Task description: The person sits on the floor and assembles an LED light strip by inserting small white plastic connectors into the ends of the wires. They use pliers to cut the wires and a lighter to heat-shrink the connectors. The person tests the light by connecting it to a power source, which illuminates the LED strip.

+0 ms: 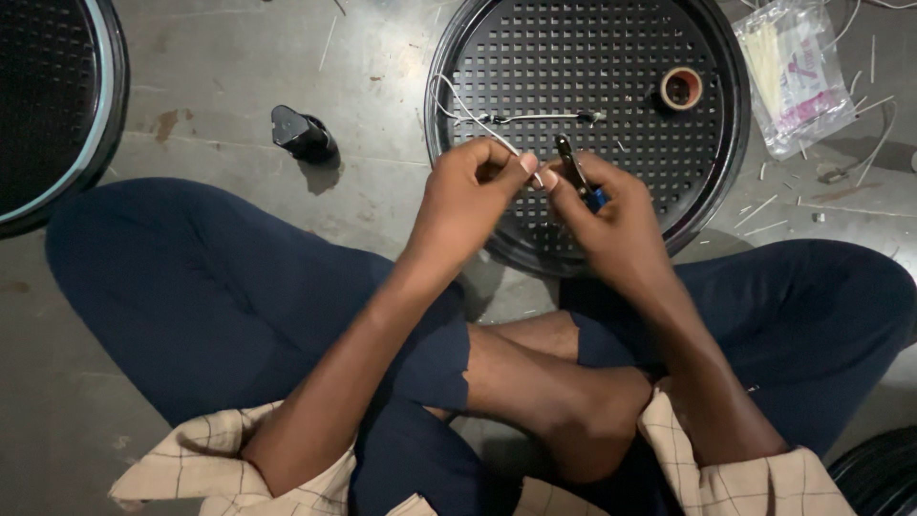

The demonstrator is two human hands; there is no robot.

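Concrete floor under me, legs crossed. Between my hands runs a thin white wire: my left hand pinches its end tight, so it stays taut, while my right hand is closed around small pliers, nose at the wire. Just beyond my grip lies a round black grille with a tape roll; farther right, a plastic bag.

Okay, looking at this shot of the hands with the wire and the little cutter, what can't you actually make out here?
Head view only:
- Cutter: its handles sit inside the right hand; only the dark tip and a bit of blue grip show.
- Wire: the end is pinched under the left hand fingers, too thin to follow there.
- Clear bag: contents blurred by glare.
- Black disc at left: cut off by the frame edge.
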